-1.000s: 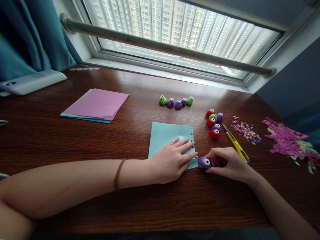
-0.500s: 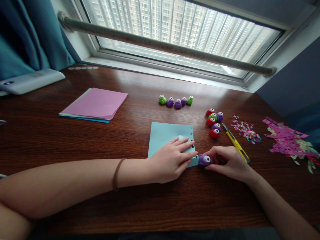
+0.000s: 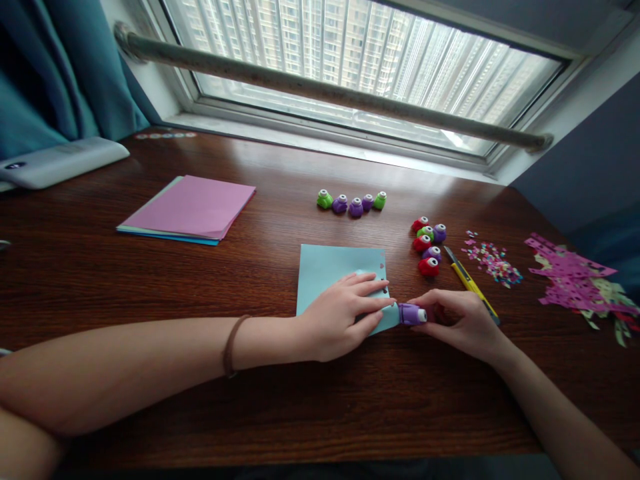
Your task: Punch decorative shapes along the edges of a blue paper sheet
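A light blue sheet of paper point(image 3: 325, 273) lies on the wooden table, with small punched shapes along its right edge. Flat on top of it rests my left hand point(image 3: 345, 317), fingers spread and pressing the sheet down. My right hand point(image 3: 455, 317) pinches a purple craft punch point(image 3: 413, 314) between thumb and fingers. The punch is tipped over, its white button facing right, and its mouth meets the paper's lower right edge. Just beyond my right hand lies a yellow utility knife point(image 3: 474, 287).
Red, green and purple punches point(image 3: 429, 267) cluster right of the paper; others point(image 3: 355, 207) stand in a row behind it. Confetti point(image 3: 493, 261) and pink scraps point(image 3: 570, 270) lie at right. A stack of coloured paper point(image 3: 193, 205) is at left, near a white device point(image 3: 70, 163).
The purple punch has tilted over to the right, so its star-marked button no longer faces up. My left hand and the paper have shifted very slightly.
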Demonstrator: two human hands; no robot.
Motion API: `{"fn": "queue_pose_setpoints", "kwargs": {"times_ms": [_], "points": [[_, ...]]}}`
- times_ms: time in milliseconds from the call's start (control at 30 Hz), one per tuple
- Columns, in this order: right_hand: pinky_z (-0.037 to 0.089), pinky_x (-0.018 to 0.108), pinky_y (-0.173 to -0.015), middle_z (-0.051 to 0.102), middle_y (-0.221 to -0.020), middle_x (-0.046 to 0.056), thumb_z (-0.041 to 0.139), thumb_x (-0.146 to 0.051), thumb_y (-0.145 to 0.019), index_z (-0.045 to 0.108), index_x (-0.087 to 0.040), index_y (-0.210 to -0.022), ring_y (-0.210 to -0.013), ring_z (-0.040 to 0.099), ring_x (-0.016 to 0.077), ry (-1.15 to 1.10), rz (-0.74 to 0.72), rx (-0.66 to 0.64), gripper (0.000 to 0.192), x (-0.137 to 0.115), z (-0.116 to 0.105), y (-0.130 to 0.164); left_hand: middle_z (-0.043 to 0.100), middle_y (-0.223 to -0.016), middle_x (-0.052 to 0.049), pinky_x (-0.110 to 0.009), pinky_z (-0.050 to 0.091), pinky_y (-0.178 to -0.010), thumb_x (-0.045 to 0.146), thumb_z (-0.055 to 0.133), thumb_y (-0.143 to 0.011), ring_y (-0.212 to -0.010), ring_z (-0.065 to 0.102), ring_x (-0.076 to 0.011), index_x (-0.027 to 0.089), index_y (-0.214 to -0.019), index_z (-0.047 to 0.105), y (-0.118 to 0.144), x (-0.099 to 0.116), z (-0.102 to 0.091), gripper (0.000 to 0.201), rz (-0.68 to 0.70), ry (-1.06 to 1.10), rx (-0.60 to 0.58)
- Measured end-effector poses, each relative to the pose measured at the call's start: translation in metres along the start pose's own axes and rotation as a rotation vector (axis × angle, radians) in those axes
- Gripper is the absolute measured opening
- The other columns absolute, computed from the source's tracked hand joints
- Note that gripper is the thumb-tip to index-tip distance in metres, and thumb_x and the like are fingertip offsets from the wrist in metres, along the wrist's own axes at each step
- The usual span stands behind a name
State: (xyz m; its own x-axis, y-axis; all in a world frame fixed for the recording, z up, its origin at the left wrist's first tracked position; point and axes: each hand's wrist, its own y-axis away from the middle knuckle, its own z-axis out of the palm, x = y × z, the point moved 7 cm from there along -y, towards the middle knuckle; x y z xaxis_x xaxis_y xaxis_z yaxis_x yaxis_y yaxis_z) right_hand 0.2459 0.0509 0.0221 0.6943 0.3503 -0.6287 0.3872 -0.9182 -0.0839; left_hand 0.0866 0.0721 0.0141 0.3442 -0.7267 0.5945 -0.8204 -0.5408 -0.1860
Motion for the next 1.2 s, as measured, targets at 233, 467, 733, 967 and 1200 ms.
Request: {"fn": "queue_pose_setpoints", "kwargs": {"times_ms": [233, 467, 733, 967, 1200], "points": [[0.037, 0.021, -0.046, 0.058, -0.063, -0.002, 0.068, -0.029, -0.075, 0.065, -0.017, -0.091, -0.050, 0.048, 0.0089, -0.011, 0.010, -0.007, 0.020, 0.0011, 0.0022, -0.0001, 0.044, -0.136, -0.003, -0.039, 0.025, -0.108, 0.029, 0.037, -0.093, -0.128, 0.033, -0.0195, 0.024, -0.123, 0.053, -0.0012, 0.0004, -0.0021, 0.034, -0.001, 0.024, 0.010], [0.036, 0.021, -0.046, 0.057, -0.063, -0.002, 0.067, -0.030, -0.076, 0.065, -0.018, -0.091, -0.051, 0.047, 0.0091, -0.020, 0.009, -0.005, 0.019, 0.0001, 0.0034, 0.0005, 0.044, -0.135, -0.002, -0.041, 0.027, -0.107, 0.028, 0.039, -0.092, -0.127, 0.035, -0.0206, 0.026, -0.122, 0.054, -0.0004, 0.0009, -0.0017, 0.033, 0.003, 0.013, 0.016], [0.036, 0.021, -0.046, 0.055, -0.064, -0.001, 0.066, -0.029, -0.077, 0.063, -0.017, -0.091, -0.052, 0.047, 0.0093, -0.048, -0.011, 0.000, 0.018, -0.0016, 0.0030, 0.0009, 0.043, -0.137, -0.002, -0.042, 0.024, -0.108, 0.028, 0.040, -0.092, -0.128, 0.033, -0.0207, 0.026, -0.124, 0.052, 0.0003, 0.0008, 0.0004, 0.034, 0.000, -0.012, 0.005], [0.035, 0.022, -0.048, 0.054, -0.065, -0.001, 0.065, -0.023, -0.076, 0.062, -0.017, -0.090, -0.054, 0.047, 0.0098, -0.032, -0.043, -0.027, 0.015, -0.0071, 0.0030, 0.0000, 0.042, -0.137, -0.003, -0.045, 0.025, -0.107, 0.028, 0.040, -0.091, -0.129, 0.031, -0.0217, 0.026, -0.124, 0.051, 0.0004, 0.0018, 0.0000, 0.034, 0.001, -0.028, 0.012], [0.037, 0.021, -0.050, 0.055, -0.068, -0.001, 0.064, -0.017, -0.075, 0.061, -0.017, -0.090, -0.056, 0.048, 0.0097, -0.024, -0.054, -0.040, 0.015, -0.0074, 0.0045, 0.0003, 0.042, -0.137, -0.004, -0.042, 0.024, -0.108, 0.028, 0.040, -0.092, -0.129, 0.031, -0.0212, 0.025, -0.123, 0.052, 0.0007, 0.0015, -0.0001, 0.034, 0.000, -0.023, 0.009]]}}
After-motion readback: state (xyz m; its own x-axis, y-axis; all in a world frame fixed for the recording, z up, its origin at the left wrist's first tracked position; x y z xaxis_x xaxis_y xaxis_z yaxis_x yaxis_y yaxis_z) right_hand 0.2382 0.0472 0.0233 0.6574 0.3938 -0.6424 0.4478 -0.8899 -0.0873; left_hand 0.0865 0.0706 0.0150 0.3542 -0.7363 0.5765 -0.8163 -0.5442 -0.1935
